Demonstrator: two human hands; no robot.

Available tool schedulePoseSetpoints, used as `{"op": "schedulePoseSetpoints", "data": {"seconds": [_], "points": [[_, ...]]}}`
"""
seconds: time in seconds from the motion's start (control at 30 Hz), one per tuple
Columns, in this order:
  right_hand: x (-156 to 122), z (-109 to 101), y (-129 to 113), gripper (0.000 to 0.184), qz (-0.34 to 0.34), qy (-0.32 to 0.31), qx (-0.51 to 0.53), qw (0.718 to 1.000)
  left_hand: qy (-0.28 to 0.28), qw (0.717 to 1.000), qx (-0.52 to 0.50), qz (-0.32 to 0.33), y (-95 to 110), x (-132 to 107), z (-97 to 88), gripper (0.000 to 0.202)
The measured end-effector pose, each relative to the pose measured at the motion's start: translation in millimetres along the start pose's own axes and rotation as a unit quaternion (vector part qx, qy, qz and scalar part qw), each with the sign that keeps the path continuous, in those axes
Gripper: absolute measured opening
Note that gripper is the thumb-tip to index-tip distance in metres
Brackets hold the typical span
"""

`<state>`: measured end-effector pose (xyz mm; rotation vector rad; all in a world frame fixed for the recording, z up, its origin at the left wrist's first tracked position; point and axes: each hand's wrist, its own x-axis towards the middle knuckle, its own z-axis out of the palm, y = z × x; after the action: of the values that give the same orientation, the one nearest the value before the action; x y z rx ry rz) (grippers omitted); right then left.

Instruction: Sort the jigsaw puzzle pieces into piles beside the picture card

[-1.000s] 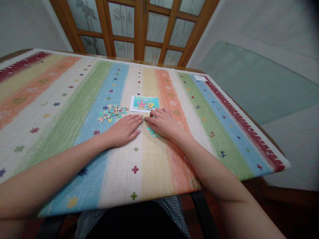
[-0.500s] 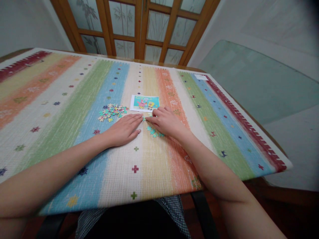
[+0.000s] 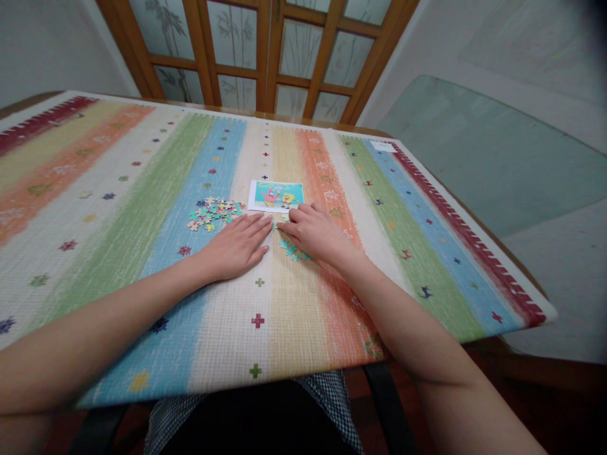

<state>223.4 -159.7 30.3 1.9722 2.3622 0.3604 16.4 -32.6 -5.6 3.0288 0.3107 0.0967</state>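
My left hand (image 3: 238, 246) lies flat with its fingers stretched out, beside a heap of mixed jigsaw puzzle pieces (image 3: 213, 213). Opposite it, my right hand (image 3: 313, 232) is closed, thumb and forefinger together at a small teal puzzle piece (image 3: 275, 225) on the cloth. The fingertips of both hands are close together around that piece. Partly under my right hand lies a group of teal puzzle pieces (image 3: 293, 251). Just beyond the hands is a picture card (image 3: 276, 196) with cartoon figures on a teal ground; my right knuckles are close to its lower right corner.
A striped tablecloth (image 3: 232, 328) covers the table. A single loose puzzle piece (image 3: 85, 194) lies far to the left. A white paper slip (image 3: 383, 146) is near the back right edge. Wooden doors with glass panes (image 3: 234, 38) stand behind the table.
The fingers of my left hand have spread and shifted slightly. My right hand stays at the same small piece, with almost no movement.
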Motion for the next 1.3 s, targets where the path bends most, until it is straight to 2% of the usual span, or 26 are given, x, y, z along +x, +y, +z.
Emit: {"op": "schedulePoseSetpoints", "data": {"seconds": [0.2, 0.47, 0.67, 0.83, 1.3], "points": [[0.8, -5.3, 1.1, 0.033, 0.006, -0.018, 0.009, 1.000, -0.023, 1.000, -0.001, 0.001, 1.6, 0.8, -4.0, 0.065], [1.3, -4.8, 13.4, 0.035, 0.005, -0.027, 0.057, 0.998, -0.009, 1.000, -0.012, -0.016, 2.1, 1.3, -3.3, 0.064], [-0.7, 3.0, 16.5, 0.035, 0.002, 0.004, 0.075, 0.997, -0.021, 1.000, -0.003, -0.023, 3.3, 2.3, -5.9, 0.066], [-0.4, 3.6, 18.8, 0.035, -0.005, 0.003, 0.074, 0.997, -0.022, 1.000, -0.006, -0.018, 2.8, 2.6, -6.8, 0.066], [3.6, -2.8, 2.4, 0.034, 0.008, -0.001, 0.039, 0.999, -0.015, 1.000, 0.020, -0.010, 5.9, 3.3, -10.1, 0.060]]}}
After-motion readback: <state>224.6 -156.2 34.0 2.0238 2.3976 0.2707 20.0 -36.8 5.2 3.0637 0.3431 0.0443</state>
